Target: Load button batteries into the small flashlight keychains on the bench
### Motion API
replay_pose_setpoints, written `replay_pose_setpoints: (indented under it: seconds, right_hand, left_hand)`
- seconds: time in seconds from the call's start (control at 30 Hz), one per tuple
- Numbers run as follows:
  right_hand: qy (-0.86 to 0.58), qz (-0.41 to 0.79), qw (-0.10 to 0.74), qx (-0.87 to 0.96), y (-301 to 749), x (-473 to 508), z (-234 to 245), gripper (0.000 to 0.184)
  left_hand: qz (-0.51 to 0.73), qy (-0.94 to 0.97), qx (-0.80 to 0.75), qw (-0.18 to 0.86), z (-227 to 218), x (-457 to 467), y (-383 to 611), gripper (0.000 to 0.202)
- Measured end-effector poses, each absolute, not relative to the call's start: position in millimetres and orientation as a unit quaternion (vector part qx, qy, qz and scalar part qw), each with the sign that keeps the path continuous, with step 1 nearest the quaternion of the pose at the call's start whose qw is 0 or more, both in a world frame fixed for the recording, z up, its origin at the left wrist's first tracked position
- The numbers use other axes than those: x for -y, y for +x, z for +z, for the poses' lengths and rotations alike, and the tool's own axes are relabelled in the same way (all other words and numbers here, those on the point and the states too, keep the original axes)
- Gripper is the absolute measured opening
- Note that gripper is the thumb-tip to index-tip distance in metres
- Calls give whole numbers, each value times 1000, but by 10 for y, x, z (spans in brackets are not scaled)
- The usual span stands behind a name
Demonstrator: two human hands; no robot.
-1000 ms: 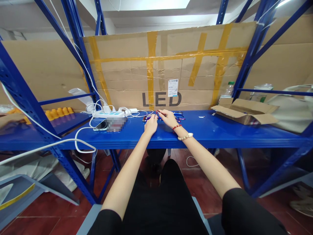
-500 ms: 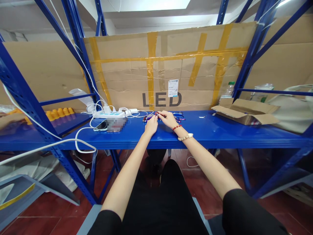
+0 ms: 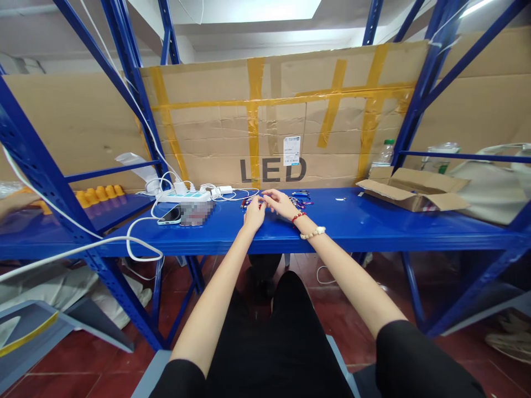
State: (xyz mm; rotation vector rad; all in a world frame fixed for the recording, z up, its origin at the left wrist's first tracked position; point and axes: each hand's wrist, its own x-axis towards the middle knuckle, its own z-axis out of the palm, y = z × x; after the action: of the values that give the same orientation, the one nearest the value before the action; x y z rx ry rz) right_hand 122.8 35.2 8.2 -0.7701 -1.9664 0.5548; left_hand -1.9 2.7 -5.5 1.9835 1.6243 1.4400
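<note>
Closest to me the person sits in black clothing, both bare arms stretched forward over the lap to the front edge of the blue counter [image 3: 373, 224]. The right wrist wears a pale bead bracelet [image 3: 313, 233] and, just beyond it, a thin red one [image 3: 297, 216]. The left hand [image 3: 254, 213] rests on the counter with its grip curled shut around a small red clip [image 3: 260, 204]. The right hand [image 3: 282, 203] lies just beside it, fingers reaching across to the same clip, but the piece is too small for me to tell whether that grip has closed on it. The clip sits between the two hands, low over the counter near its middle. Just past the right hand lies a small heap of coloured clips [image 3: 302, 198], red, blue and purple. To the left, a phone [image 3: 169, 215] lies flat beside a blurred-out object, with a white power strip [image 3: 185, 195] and its plugs behind them and a white cable [image 3: 141, 246] looping off the counter's edge. Farther left, orange pieces [image 3: 99, 193] stand in a row on the neighbouring shelf. To the right an open cardboard box [image 3: 410, 188] sits on the counter. At the back stands a taped cardboard sheet [image 3: 282, 110] marked LED, with a plastic bottle [image 3: 384, 153] at its right end
</note>
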Motion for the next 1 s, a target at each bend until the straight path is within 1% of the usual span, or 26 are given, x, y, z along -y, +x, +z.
replay_pose_setpoints:
  seconds: [0.1, 0.2, 0.33, 0.43, 0.57, 0.73, 0.87, 1.0]
  right_hand:
    - [-314, 267, 444, 796, 1228, -348, 77, 24]
    - [-323, 291, 444, 784, 1229, -356, 81, 18]
    - [-344, 311, 463, 755, 1217, -362, 90, 13]
    - [-377, 313, 498, 715, 1218, -382, 101, 14]
    - [-439, 283, 567, 637, 1282, -474, 125, 20]
    - [-523, 209, 614, 554, 1466, -659, 120, 28]
    - [-576, 149, 598, 537, 1703, -832, 103, 29]
    - [-612, 112, 544, 563, 1994, -1049, 98, 28]
  left_hand:
    - [491, 670, -549, 97, -66, -34, -26, 12]
    - [496, 666, -550, 92, -80, -60, -31, 12]
    - [494, 666, -552, 87, -90, -85, -25, 10]
    - [487, 664, -561, 80, -80, -72, -21, 14]
    - [473, 655, -586, 64, -51, -22, -23, 20]
    - [432, 671, -600, 61, -36, 54, -10, 16]
    - [386, 712, -584, 50, -42, 125, 31, 12]
    - [342, 758, -555, 37, -41, 181, 70, 12]
